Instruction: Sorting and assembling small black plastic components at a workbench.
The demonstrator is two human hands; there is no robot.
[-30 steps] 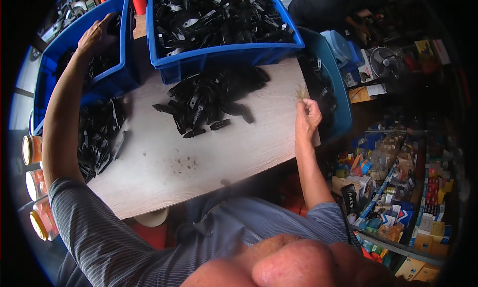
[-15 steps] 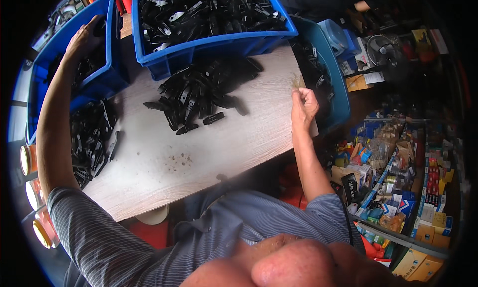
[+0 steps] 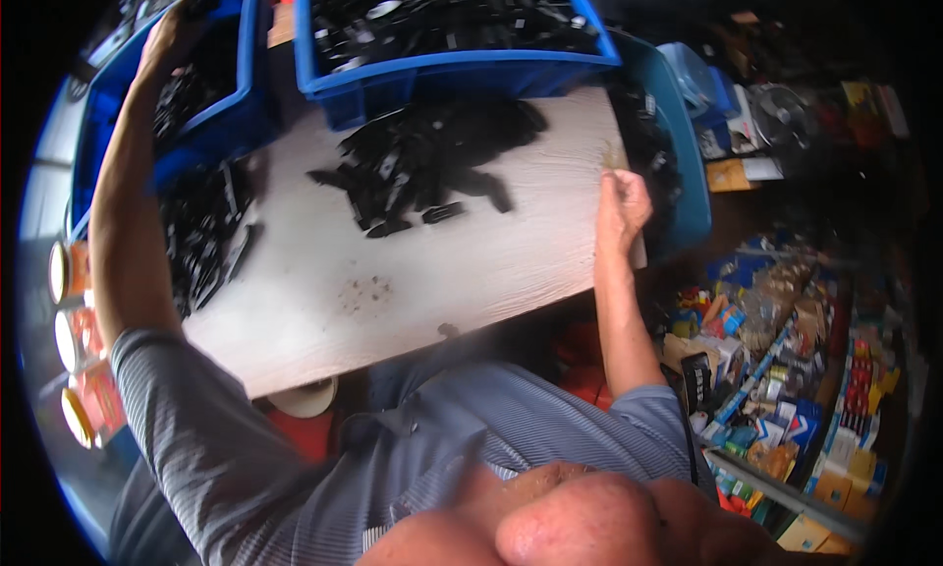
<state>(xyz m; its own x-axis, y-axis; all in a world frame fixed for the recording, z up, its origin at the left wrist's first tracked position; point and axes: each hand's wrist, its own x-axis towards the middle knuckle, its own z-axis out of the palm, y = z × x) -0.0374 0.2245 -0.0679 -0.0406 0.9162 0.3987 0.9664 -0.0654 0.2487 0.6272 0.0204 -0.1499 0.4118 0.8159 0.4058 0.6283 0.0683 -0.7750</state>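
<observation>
Yellowish strands point lengthwise forward, pinched by the right hand; left hand too blurred to tell

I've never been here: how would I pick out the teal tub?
Find the pale tabletop and follow it to its right edge, near the right hand. Just past that edge stands the teal tub, with black pieces inside; its greener colour sets it apart from the two blue bins.

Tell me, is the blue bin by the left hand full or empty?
Not empty: black parts lie inside the bin. How full, I cannot tell; the left arm hides some.
</observation>
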